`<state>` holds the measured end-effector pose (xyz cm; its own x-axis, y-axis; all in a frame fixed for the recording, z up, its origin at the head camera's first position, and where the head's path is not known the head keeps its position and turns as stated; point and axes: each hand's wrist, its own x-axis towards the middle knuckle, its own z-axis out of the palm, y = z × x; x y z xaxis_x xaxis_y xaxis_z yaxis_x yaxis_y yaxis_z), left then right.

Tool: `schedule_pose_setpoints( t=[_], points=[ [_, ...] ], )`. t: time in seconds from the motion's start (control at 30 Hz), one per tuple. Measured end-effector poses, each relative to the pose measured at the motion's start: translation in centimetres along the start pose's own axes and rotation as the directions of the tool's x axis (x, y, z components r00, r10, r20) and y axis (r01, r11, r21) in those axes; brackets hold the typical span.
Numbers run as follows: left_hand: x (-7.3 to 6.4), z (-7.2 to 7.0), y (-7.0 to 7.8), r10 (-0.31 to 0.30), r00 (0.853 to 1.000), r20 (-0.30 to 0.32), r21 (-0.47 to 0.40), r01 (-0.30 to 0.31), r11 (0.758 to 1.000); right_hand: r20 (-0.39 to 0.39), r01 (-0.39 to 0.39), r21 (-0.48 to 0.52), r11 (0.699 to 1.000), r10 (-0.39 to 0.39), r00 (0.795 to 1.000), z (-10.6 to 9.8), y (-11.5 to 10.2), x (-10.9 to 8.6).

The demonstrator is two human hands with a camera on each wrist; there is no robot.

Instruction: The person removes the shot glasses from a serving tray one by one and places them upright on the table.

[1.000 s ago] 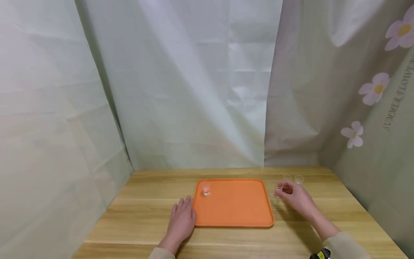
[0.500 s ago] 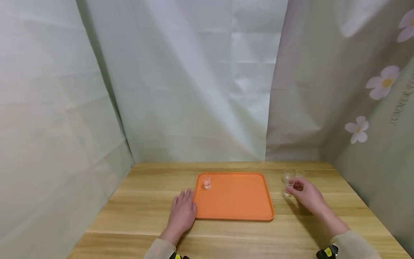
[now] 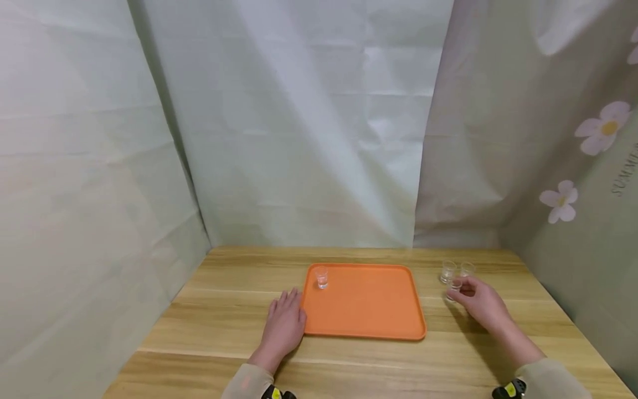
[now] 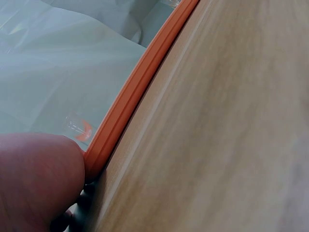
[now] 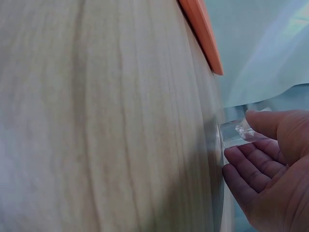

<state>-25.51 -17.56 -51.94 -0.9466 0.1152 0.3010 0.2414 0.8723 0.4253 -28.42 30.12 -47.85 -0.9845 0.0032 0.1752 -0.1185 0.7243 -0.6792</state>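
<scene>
Just right of the orange tray [image 3: 366, 310], my right hand [image 3: 480, 305] pinches a small clear shot glass [image 3: 454, 288] between thumb and fingers. The glass stands upright on the wooden table, close in front of two more shot glasses, one at the left [image 3: 447, 271] and one at the right [image 3: 467, 269]. In the right wrist view the thumb [image 5: 265, 123] overlaps the glass. My left hand [image 3: 284, 327] lies flat at the tray's left edge, fingers straight, thumb against the rim [image 4: 120, 108]. Another shot glass [image 3: 322, 278] stands in the tray's far left corner.
The wooden table [image 3: 349, 368] is enclosed by pale hanging sheets [image 3: 309, 138] at the back and both sides. White flowers [image 3: 559, 201] are printed on the right sheet. Dark devices with yellow marks sit at both wrists.
My right hand has carried the pinched shot glass rightward, from near the tray's right edge to in front of the other two. The left hand stays put; the head view has shifted slightly.
</scene>
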Motion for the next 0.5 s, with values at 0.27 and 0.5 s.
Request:
schedule_pose_setpoints(
  t=[0.27, 0.5],
  points=[
    [0.1, 0.5, 0.5, 0.011, 1.0, -0.014, -0.026, -0.012, 1.0, -0.007, -0.007, -0.025, 1.0, 0.007, 1.0, -0.6, 0.3, -0.3],
    [-0.1, 0.4, 1.0, 0.006, 1.0, -0.007, -0.018, -0.006, 1.0, -0.005, -0.001, -0.015, 1.0, 0.001, 1.0, -0.7, 0.7, -0.5]
  ],
)
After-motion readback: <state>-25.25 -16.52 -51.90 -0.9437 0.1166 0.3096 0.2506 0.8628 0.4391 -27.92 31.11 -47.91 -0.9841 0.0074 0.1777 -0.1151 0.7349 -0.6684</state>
